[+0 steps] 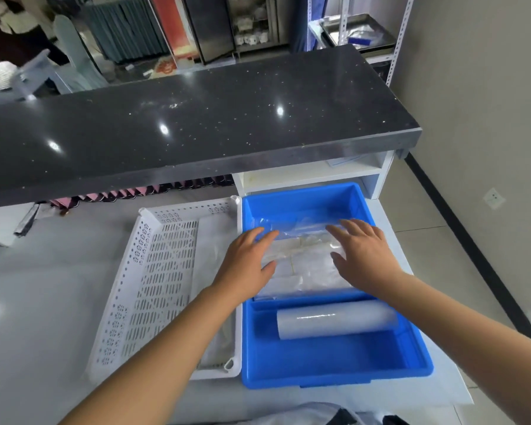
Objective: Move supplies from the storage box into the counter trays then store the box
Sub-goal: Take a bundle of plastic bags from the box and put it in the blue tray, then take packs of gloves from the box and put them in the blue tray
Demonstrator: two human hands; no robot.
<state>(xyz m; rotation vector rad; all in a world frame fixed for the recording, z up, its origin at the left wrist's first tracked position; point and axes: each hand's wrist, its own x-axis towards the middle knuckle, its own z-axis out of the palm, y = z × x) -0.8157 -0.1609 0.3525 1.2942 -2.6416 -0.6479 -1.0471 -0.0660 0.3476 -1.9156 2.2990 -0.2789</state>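
Observation:
A blue plastic tray (411, 357) sits on the white counter, right of a white perforated tray (154, 271). Inside the blue tray lies a stack of clear plastic bags (307, 262) in the far half and a roll of clear film (334, 320) in the near half. My left hand (249, 262) rests at the left edge of the bag stack with its fingers spread and nearly straight. My right hand (362, 253) rests on the right side of the stack, fingers extended over it. Neither hand visibly curls round the bags. The white tray holds a flat clear bag (212, 250) along its right side.
A dark speckled raised counter top (196, 124) overhangs the far side. Under it to the right is a white open shelf (313, 173). Tiled floor and a wall lie to the right. A metal rack with a tray (359, 32) stands far back.

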